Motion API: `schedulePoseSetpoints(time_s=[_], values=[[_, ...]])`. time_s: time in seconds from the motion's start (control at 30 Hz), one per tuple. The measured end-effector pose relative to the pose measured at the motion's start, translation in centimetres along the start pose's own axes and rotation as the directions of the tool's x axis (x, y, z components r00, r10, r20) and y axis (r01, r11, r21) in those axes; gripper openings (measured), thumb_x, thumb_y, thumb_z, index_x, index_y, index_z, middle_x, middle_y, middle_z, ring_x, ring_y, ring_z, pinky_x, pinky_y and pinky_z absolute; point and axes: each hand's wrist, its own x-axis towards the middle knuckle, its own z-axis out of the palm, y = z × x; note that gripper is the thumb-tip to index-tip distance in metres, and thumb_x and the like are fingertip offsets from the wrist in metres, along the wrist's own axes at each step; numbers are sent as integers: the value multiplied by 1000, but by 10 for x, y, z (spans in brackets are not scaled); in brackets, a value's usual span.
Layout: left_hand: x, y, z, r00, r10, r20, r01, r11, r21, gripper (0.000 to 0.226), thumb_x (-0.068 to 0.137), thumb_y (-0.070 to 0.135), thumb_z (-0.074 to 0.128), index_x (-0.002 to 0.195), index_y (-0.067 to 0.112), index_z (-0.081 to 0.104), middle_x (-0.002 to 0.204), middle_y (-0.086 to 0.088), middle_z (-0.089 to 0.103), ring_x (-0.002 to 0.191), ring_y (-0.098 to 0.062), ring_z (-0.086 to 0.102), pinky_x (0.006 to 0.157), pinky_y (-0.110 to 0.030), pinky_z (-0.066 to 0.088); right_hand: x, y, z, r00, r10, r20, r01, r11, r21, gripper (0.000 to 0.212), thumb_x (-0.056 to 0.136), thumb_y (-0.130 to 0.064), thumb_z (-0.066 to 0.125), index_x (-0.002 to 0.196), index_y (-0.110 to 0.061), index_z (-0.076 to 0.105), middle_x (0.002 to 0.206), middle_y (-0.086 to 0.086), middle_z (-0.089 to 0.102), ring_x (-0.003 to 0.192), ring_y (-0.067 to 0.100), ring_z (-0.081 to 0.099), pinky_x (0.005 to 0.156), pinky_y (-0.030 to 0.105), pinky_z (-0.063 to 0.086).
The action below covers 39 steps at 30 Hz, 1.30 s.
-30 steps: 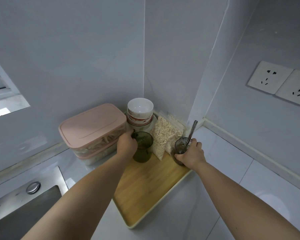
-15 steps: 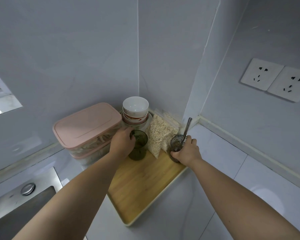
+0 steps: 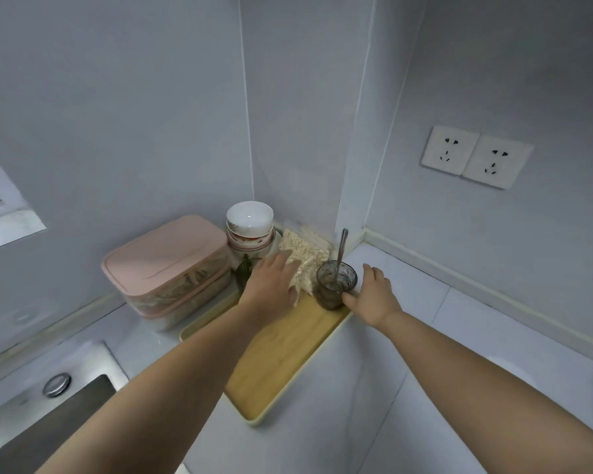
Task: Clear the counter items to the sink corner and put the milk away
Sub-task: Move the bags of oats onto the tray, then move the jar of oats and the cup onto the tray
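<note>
A wooden tray lies in the counter corner. On its far end stand a dirty clear glass with a spoon in it, a bag of oats and a dark green glass, which is mostly hidden behind my left hand. My left hand is spread flat with its fingers over the oat bag, off the green glass. My right hand sits just right of the dirty glass, fingers apart, with only the thumb near its base. No milk is in view.
Stacked white bowls stand in the corner behind the tray. A pink-lidded container stack is to the left. The steel sink is at lower left. Two wall sockets are on the right wall.
My left hand let go of the green glass and moved right over the oat bag. My right hand opened and drew back from the dirty glass, which now stands on the tray.
</note>
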Motion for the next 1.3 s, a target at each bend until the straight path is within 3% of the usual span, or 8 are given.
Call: schedulePoseSetpoints(time_s=[0.33,0.63,0.9,1.13,1.3], values=[[-26,105,-16,983,182,-24,-179,979,98,62,95,36,35,150,20,11,158,-5,6,146,-23,3,119,-43,5,-87,48,-57,968,-159,-196,108,963,-245,70,92,-36,49,148,-12,15,156,9,11,143,26,12,117,39,13],[-50,254,-25,928,371,-25,-369,927,60,70,94,43,38,151,20,3,159,-3,-8,146,-20,-12,116,-48,-2,-196,154,-120,912,-19,-410,-140,925,-354,61,92,-36,44,144,-10,24,152,11,21,140,27,19,115,43,14],[-132,447,-12,788,616,-18,-616,788,7,66,95,42,36,151,18,8,159,-3,-1,146,-21,-7,117,-45,-1,-378,286,-160,843,177,-508,-382,862,-334,60,93,-35,43,144,-9,25,154,14,18,142,28,19,115,44,18],[-230,628,-5,632,773,-47,-775,632,-31,66,94,40,40,150,19,13,158,-4,6,146,-21,-1,118,-46,6,-555,398,-197,698,355,-622,-597,768,-231,64,89,-36,49,143,-10,27,149,12,27,135,27,30,111,44,29],[-288,725,0,520,852,-55,-854,516,-68,67,93,39,41,150,18,12,158,-4,6,146,-20,-2,118,-46,5,-651,460,-204,600,475,-644,-720,671,-176,67,87,-35,51,144,-11,27,151,14,26,138,29,28,111,47,26]])
